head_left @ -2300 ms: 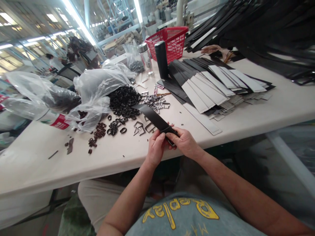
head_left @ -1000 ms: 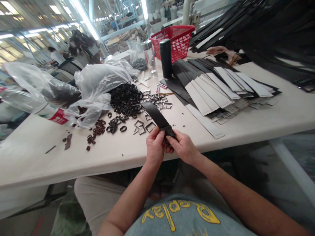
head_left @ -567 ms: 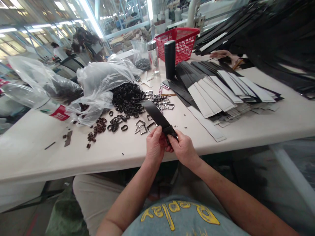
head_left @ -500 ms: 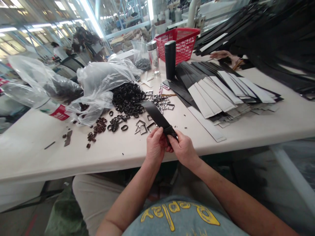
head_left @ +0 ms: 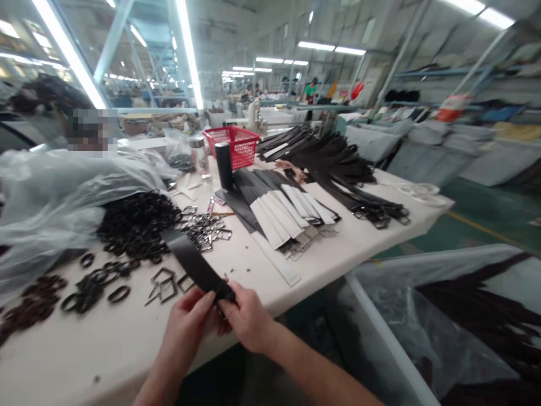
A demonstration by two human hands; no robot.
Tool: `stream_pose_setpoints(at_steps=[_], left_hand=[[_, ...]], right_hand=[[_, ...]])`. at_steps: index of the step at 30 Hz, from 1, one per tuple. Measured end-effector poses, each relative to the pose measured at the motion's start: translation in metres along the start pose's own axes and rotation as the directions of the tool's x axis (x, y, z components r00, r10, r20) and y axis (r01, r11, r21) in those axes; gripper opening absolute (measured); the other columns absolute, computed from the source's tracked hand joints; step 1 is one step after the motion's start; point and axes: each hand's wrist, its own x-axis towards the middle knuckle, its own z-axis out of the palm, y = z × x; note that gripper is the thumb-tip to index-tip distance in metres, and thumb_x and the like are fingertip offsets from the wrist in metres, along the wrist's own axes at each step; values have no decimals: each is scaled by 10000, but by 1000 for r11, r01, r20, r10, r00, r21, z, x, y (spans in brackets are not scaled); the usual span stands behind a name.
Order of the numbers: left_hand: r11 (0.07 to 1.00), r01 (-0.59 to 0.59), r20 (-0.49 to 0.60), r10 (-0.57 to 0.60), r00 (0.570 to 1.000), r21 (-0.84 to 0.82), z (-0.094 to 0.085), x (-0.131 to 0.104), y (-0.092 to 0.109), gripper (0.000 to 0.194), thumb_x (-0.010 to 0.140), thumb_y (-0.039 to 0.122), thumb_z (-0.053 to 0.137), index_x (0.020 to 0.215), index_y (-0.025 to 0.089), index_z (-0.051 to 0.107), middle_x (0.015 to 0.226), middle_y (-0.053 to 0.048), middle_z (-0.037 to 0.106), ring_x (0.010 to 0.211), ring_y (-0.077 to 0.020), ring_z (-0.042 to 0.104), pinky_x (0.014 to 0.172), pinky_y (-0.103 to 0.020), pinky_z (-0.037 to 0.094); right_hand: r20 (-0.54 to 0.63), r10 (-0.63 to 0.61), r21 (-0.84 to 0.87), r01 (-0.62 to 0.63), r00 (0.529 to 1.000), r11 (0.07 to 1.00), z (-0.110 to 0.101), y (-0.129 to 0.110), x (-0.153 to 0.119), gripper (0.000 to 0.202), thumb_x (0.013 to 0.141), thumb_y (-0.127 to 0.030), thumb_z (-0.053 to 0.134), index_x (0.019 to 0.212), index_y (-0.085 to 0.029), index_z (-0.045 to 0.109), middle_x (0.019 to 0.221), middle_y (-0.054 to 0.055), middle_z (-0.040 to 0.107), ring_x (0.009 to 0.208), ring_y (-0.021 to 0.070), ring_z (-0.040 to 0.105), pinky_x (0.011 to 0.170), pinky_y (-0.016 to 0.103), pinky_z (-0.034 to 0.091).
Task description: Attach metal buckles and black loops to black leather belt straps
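A black belt strap [head_left: 192, 265] is held between my two hands at the table's front edge, its free end pointing up and away to the left. My left hand [head_left: 188, 321] pinches it from the left, thumb on top. From the other side, my right hand [head_left: 249, 316] grips the near end, where a black band crosses the strap; the fingers hide most of that end. Just beyond my left hand lie loose metal buckles [head_left: 163, 285]. More buckles [head_left: 207, 228] are heaped farther back, beside a pile of black belt loops [head_left: 135, 225]. Brown loops [head_left: 34, 307] lie at left.
Black and white strips [head_left: 274, 217] are stacked right of centre, near a dark bottle [head_left: 224, 166], a glass bottle [head_left: 199, 158] and a red basket [head_left: 236, 146]. Finished-looking belts [head_left: 338, 169] lie behind. A plastic-lined bin [head_left: 380, 316] stands at right; plastic bags [head_left: 76, 192] lie left.
The view has swung right and up, bringing the belts and the bin at right into sight. Both hands keep hold of the belt strap in much the same grip.
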Motion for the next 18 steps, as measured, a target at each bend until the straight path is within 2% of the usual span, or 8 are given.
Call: stream_pose_setpoints(at_steps=[4, 6, 9, 12, 15, 16, 17, 18], left_hand=[[982, -28, 45, 20, 999, 189, -10, 1, -4, 398, 751, 531, 741, 654, 151, 675, 546, -16, 617, 539, -196, 605, 547, -313, 539], [938, -79, 12, 80, 997, 338, -13, 1, -5, 408, 723, 587, 735, 728, 179, 739, 603, -29, 671, 619, -235, 650, 625, -338, 572], [857, -126, -41, 168, 985, 500, -13, -1, -9, 475, 687, 639, 729, 947, 247, 791, 892, -57, 779, 880, -303, 709, 826, -384, 588], [845, -150, -44, 200, 979, 514, -7, -7, -8, 440, 741, 618, 691, 980, 263, 789, 1048, -65, 775, 1016, -305, 697, 985, -408, 531], [859, -181, -28, 221, 975, 478, 1, -12, -4, 375, 789, 551, 678, 972, 244, 788, 1024, -75, 775, 979, -282, 705, 986, -404, 526], [866, -187, -22, 222, 975, 464, 2, -13, -3, 358, 799, 531, 675, 971, 237, 787, 1015, -79, 776, 963, -276, 707, 971, -399, 532], [873, -190, -17, 221, 975, 450, 2, -12, -2, 341, 811, 510, 671, 973, 233, 786, 1012, -81, 776, 955, -270, 710, 963, -394, 534], [879, -191, -13, 219, 976, 437, 2, -12, -2, 325, 821, 491, 667, 973, 230, 786, 1014, -83, 775, 953, -266, 711, 961, -389, 532]], right_hand=[[-14, -39, -102, 37, 999, 994, -4, -3, -5, 268, 957, -433, 517, 1076, -194, 542, 641, -8, 613, 550, 183, 656, 509, 254, 539], [-18, -47, -124, 45, 999, 991, -9, -11, -7, 273, 946, -453, 544, 1051, -201, 548, 639, -13, 615, 558, 178, 660, 529, 253, 544], [-95, -100, -101, 90, 990, 991, -34, -33, -1, 303, 954, -507, 517, 950, -204, 525, 704, 9, 662, 570, 153, 665, 548, 241, 545], [-264, -169, -126, 140, 950, 982, -89, -60, 13, 386, 924, -585, 512, 926, -199, 505, 747, 23, 687, 549, 130, 655, 534, 233, 544], [-394, -168, -353, 20, 904, 935, -167, -83, 29, 430, 896, -629, 496, 963, -204, 496, 767, 38, 703, 558, 154, 671, 547, 277, 568], [-425, -183, -484, -52, 886, 873, -195, -88, 32, 446, 915, -641, 434, 982, -205, 497, 781, 54, 710, 563, 167, 680, 552, 295, 573], [-433, -206, -625, -128, 877, 770, -221, -93, 35, 477, 939, -654, 335, 995, -209, 498, 775, 68, 712, 564, 179, 687, 543, 306, 571], [-424, -204, -674, -157, 882, 722, -245, -97, 36, 503, 948, -658, 294, 998, -208, 514, 768, 90, 711, 574, 203, 694, 539, 328, 568]])
